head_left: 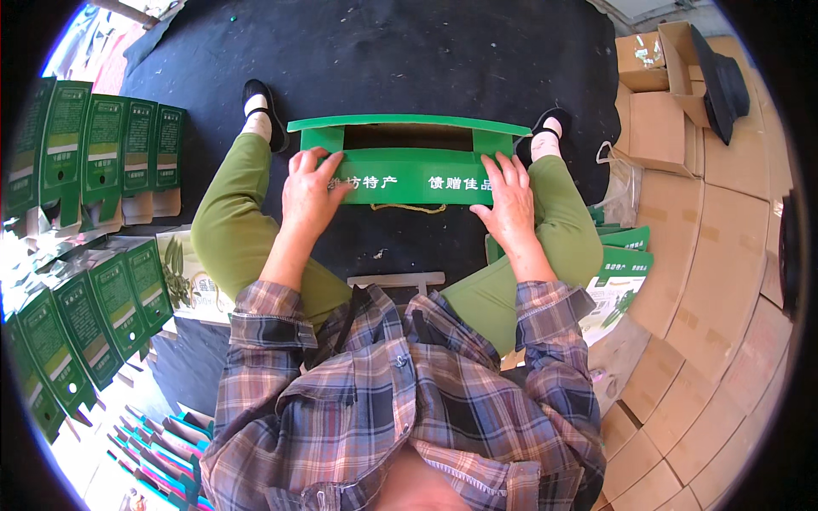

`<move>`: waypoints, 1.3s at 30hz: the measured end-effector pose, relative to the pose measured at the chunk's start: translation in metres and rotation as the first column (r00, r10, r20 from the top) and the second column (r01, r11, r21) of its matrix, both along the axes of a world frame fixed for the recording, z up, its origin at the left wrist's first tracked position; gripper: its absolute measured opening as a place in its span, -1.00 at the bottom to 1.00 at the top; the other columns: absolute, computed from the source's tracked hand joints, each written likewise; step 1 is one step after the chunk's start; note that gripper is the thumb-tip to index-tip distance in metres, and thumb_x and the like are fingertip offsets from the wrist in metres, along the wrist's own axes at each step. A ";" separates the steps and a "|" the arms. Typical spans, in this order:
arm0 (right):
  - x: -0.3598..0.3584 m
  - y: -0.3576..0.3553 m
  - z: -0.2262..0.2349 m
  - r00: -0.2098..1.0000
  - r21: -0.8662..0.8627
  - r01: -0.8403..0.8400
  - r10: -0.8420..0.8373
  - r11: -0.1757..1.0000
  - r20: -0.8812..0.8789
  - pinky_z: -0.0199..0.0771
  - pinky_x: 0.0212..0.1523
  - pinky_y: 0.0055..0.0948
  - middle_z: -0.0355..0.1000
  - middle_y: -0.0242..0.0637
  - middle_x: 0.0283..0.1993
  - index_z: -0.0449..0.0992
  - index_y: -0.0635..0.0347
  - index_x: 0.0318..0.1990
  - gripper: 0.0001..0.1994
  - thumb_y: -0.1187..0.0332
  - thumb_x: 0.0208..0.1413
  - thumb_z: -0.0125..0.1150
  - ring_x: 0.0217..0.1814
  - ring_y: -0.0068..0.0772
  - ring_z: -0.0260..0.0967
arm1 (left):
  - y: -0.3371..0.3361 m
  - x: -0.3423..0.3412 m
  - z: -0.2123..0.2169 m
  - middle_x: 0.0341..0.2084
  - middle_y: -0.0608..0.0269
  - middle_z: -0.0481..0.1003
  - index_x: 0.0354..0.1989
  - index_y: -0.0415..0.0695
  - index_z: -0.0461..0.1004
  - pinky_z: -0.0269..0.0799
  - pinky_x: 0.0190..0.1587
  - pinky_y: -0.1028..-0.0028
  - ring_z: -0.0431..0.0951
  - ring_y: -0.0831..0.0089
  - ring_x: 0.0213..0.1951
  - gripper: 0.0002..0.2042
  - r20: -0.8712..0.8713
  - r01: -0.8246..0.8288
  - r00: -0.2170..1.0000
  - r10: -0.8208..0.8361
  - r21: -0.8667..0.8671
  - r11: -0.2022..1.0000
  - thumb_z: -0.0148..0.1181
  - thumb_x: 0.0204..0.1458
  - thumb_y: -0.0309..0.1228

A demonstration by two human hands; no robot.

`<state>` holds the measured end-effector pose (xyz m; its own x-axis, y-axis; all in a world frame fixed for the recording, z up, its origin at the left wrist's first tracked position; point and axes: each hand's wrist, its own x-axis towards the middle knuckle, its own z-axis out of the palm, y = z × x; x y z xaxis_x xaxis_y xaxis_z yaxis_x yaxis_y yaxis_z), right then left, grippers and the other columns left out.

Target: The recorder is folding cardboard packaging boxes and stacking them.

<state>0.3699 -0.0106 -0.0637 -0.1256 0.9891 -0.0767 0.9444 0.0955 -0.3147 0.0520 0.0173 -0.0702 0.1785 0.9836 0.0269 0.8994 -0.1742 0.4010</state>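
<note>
Between my knees is a green cardboard gift box [412,176] with white lettering along its near side. Its far flap stands up, and a dark opening shows behind the near panel. A yellowish cord handle hangs below the near edge. My left hand [308,192] grips the left end of that panel, fingers over its top edge and thumb pointing inward. At the right end my right hand [509,200] holds the same panel, fingers on its upper edge and thumb on the face. The box's contents cannot be made out.
Rows of green boxes [104,157] stand at the left, with more below them. Brown cartons [673,247] are stacked along the right, a black hat [722,85] on them. Flat green and white boxes [618,285] lie by my right knee. Black sheeting [383,51] covers the floor.
</note>
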 end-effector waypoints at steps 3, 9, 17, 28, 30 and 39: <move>-0.002 0.003 0.001 1.000 0.005 -0.005 0.005 1.000 0.029 0.27 0.19 -0.10 0.19 -0.17 0.26 0.26 0.04 0.23 -0.13 0.42 -0.39 0.53 0.36 0.04 0.03 | -0.005 0.005 0.002 0.06 0.11 0.32 0.15 -0.04 0.37 0.34 0.10 0.15 0.26 0.02 0.14 -0.20 -0.013 0.106 0.994 -0.107 -0.056 0.993 0.53 -0.44 -0.32; -0.001 0.003 -0.003 0.999 0.050 -0.043 0.041 0.998 0.030 0.30 0.13 -0.14 0.25 -0.21 0.16 0.29 0.03 0.20 -0.16 0.41 -0.41 0.53 0.30 -0.07 0.12 | -0.006 0.008 0.005 -0.01 0.14 0.33 0.14 0.01 0.36 0.38 0.01 0.17 0.30 0.10 0.11 -0.22 -0.109 0.091 0.989 -0.100 -0.087 0.992 0.50 -0.45 -0.36; 0.002 0.004 0.000 0.997 0.051 -0.075 0.074 0.996 0.016 0.32 0.09 -0.15 0.29 -0.20 0.10 0.34 0.06 0.15 -0.22 0.41 -0.40 0.51 0.21 -0.09 0.18 | -0.005 0.004 0.002 -0.03 0.18 0.35 0.13 0.02 0.36 0.37 -0.05 0.18 0.32 0.18 0.10 -0.22 -0.100 0.114 0.987 -0.125 -0.109 0.988 0.51 -0.44 -0.32; -0.008 0.004 -0.008 0.975 -0.040 -0.171 0.175 0.985 0.140 0.11 0.28 -0.13 0.12 -0.19 0.35 0.10 0.17 0.33 -0.12 0.36 -0.22 0.42 0.42 -0.12 -0.01 | -0.012 0.008 -0.020 -0.02 0.16 0.35 0.22 -0.03 0.28 0.10 0.22 -0.04 0.30 0.20 0.11 -0.26 -0.323 0.122 0.941 -0.102 0.042 0.992 0.39 -0.25 -0.25; -0.004 0.003 -0.014 0.962 -0.088 -0.146 0.162 0.985 0.220 0.04 0.32 -0.09 0.00 -0.21 0.43 0.04 0.17 0.37 -0.11 0.32 -0.15 0.39 0.48 -0.12 -0.12 | -0.011 0.017 -0.036 -0.01 0.15 0.34 0.27 -0.04 0.22 0.05 0.24 -0.11 0.29 0.19 0.12 -0.27 -0.395 0.150 0.912 -0.114 0.062 0.987 0.31 -0.17 -0.30; -0.016 0.003 -0.009 0.975 -0.111 -0.152 0.168 0.982 0.146 0.04 0.35 -0.05 -0.07 -0.08 0.46 0.00 0.20 0.38 -0.08 0.41 -0.18 0.40 0.51 0.02 -0.22 | -0.018 0.022 -0.029 -0.01 0.21 0.33 0.23 0.02 0.29 -0.05 0.14 -0.50 0.29 0.19 0.10 -0.38 -0.248 0.128 0.963 -0.108 0.065 0.990 0.23 -0.13 -0.43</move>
